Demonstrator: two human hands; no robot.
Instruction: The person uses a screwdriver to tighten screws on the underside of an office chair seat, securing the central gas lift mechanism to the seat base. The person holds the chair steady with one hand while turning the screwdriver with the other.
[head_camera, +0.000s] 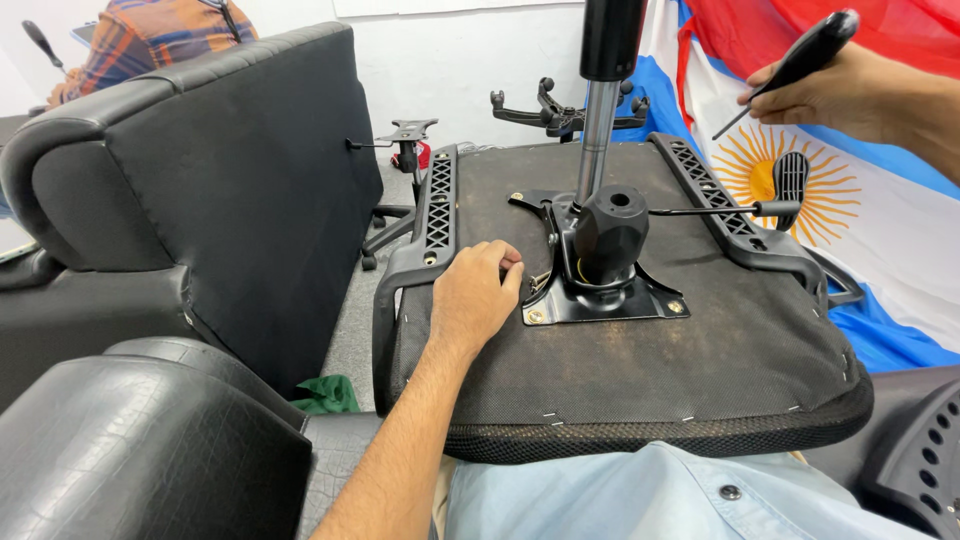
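Here we press our left hand (475, 295) beside the mounting plate (600, 300).
Fingers curled, pinching a small bolt at its left edge; our right hand (850, 95) grips the screwdriver (800, 60), raised well apart, tip angled down-left.

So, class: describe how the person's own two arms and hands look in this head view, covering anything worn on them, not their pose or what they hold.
Both are bare. The left hand and its forearm show no sleeve, glove, watch or ring. The right hand is also ungloved, with no visible ring; its wrist leaves the picture uncovered. Only a pale blue buttoned garment shows at the body below.
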